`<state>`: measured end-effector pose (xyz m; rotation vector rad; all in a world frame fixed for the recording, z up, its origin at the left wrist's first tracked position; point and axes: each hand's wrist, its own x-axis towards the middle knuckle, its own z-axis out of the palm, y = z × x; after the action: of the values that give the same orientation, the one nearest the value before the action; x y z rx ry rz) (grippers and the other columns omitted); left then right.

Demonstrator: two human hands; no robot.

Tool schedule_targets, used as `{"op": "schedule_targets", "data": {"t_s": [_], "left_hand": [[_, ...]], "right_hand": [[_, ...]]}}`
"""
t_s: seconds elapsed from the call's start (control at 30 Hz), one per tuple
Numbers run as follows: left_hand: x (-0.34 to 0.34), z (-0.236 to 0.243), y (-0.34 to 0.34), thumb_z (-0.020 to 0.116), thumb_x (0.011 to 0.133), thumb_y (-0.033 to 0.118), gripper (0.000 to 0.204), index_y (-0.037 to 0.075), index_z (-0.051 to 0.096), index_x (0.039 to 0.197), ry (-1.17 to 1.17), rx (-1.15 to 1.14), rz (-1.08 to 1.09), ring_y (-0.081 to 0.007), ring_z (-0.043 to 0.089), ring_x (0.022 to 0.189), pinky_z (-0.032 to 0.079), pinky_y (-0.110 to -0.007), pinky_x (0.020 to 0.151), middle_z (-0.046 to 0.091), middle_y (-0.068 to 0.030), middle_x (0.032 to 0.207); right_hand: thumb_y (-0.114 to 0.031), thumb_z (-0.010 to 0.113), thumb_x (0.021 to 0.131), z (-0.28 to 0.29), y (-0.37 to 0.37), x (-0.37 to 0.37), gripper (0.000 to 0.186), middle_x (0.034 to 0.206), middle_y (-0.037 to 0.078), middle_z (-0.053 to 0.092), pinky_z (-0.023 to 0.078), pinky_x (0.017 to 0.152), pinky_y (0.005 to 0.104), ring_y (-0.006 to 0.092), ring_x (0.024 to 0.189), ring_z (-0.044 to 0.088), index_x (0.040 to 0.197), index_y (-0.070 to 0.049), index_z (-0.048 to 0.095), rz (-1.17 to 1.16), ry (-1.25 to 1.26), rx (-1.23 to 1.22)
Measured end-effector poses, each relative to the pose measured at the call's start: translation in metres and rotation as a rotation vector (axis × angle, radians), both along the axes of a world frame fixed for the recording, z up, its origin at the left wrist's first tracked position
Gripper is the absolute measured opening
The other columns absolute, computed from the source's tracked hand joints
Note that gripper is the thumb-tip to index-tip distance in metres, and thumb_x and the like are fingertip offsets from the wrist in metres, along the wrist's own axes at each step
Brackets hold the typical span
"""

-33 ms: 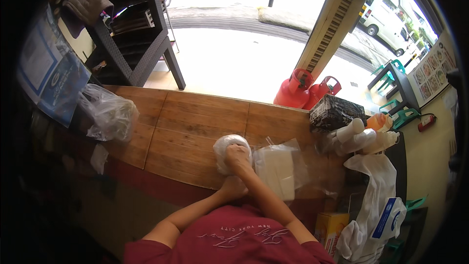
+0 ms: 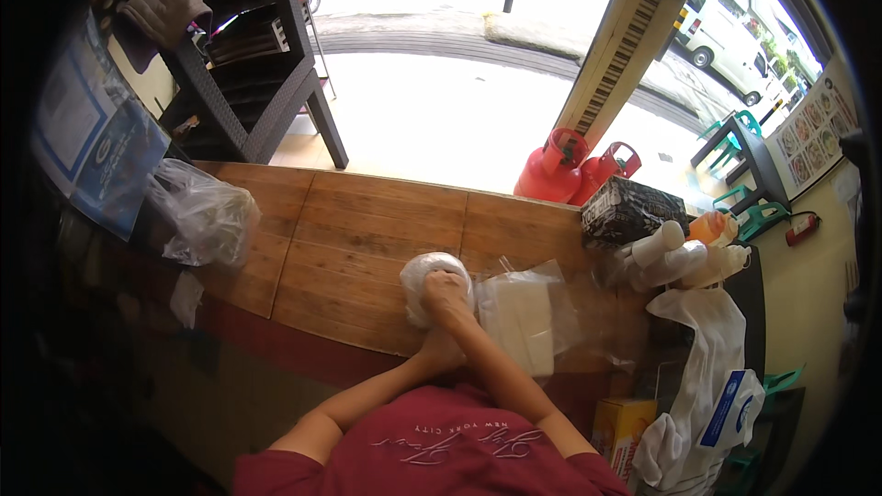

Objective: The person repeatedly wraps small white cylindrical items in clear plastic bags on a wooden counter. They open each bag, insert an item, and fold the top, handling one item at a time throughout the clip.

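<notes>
A round, whitish bundle in clear plastic (image 2: 418,280) sits near the front edge of the wooden table. My right hand (image 2: 446,292) is closed in a fist at its right side, gripping the plastic; the fingertips are out of sight. My left hand (image 2: 441,349) lies just below, partly behind my right forearm, and its fingers are hidden. Right beside the bundle lies a stack of flat, cream-coloured sheets (image 2: 519,317) in a clear plastic sleeve.
A knotted clear plastic bag (image 2: 211,220) stands at the table's left end. Squeeze bottles (image 2: 717,266), a black patterned box (image 2: 634,211) and a white plastic bag (image 2: 703,331) crowd the right. Red gas cylinders (image 2: 551,170) stand beyond the far edge, and a dark chair (image 2: 248,83) at far left.
</notes>
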<state>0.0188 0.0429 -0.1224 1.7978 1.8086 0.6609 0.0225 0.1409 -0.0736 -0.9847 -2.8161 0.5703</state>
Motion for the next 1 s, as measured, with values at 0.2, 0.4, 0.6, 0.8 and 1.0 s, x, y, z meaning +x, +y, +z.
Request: {"op": "schedule_targets", "data": {"t_s": [0.2,0.4,0.6,0.8,1.0], "left_hand": [[-0.003,-0.014,0.021,0.06,0.087,0.023,0.028,0.001,0.06,0.104,-0.072,0.329,0.142,-0.0385,0.062,0.062,0.05,-0.047,0.063,0.064,-0.0173,0.07],[-0.073,0.002,-0.058,0.063,0.085,0.021,0.021,0.01,0.069,0.102,0.059,0.1,0.265,-0.0359,0.066,0.071,0.053,-0.045,0.065,0.069,-0.0129,0.079],[-0.112,0.028,-0.031,0.081,0.072,0.028,0.064,0.011,0.055,0.127,0.004,0.38,0.361,-0.0318,0.056,0.117,0.047,-0.044,0.095,0.057,-0.0127,0.129],[-0.118,0.025,0.039,0.088,0.065,0.035,0.106,0.011,0.028,0.149,-0.335,0.366,0.02,-0.0336,0.038,0.137,0.031,-0.043,0.115,0.042,-0.0142,0.147],[-0.146,0.004,0.061,0.092,0.056,0.04,0.113,0.016,0.032,0.148,-0.313,-0.016,-0.061,-0.0343,0.034,0.138,0.027,-0.05,0.114,0.042,-0.0137,0.144]], "right_hand": [[-0.011,0.058,0.073,0.004,0.014,0.001,0.018,0.079,0.024,0.069,0.054,0.072,0.0426,0.0353,0.078,0.07,0.075,0.0,0.072,0.042,0.053,0.011],[-0.011,0.057,0.075,0.007,0.018,0.002,0.016,0.084,0.021,0.07,0.054,0.072,0.0406,0.0331,0.078,0.07,0.075,-0.002,0.071,0.064,0.028,0.012],[-0.014,0.059,0.075,0.01,0.017,0.003,0.017,0.082,0.02,0.071,0.055,0.069,0.0414,0.0318,0.077,0.07,0.077,-0.002,0.071,0.073,0.0,0.008],[-0.017,0.06,0.076,0.007,0.02,0.006,0.019,0.08,0.019,0.07,0.054,0.067,0.0418,0.0309,0.075,0.07,0.077,-0.001,0.07,0.134,0.078,0.051],[-0.019,0.061,0.078,0.008,0.021,0.004,0.019,0.079,0.018,0.07,0.054,0.066,0.0418,0.0305,0.074,0.07,0.078,-0.002,0.069,0.146,0.089,0.076]]}}
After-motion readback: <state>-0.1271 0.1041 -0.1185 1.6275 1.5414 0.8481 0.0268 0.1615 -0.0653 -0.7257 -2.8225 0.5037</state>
